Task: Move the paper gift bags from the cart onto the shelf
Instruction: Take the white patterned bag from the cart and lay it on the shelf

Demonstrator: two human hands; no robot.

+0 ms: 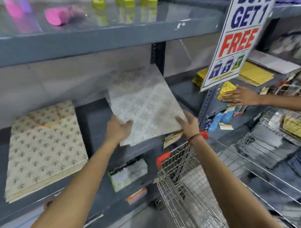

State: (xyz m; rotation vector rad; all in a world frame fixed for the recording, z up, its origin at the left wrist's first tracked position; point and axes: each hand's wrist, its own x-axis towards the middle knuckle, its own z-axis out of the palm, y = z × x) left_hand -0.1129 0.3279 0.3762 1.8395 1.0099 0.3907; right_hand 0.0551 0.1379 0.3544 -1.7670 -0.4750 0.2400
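Observation:
I hold a flat stack of pale patterned paper gift bags over the grey shelf, tilted and blurred by motion. My left hand grips its near left edge and my right hand grips its near right corner. A second stack of cream gift bags with a dark leaf print lies flat on the same shelf to the left. The wire cart stands below my right arm; I cannot see any bags inside it.
A "Buy 2 Get 1 Free" sign hangs at the right. Another person's hand rests on yellow packets on the neighbouring shelf. Boxes sit on the lower shelf. Pink and yellow goods line the upper shelf. Wire baskets stand at the right.

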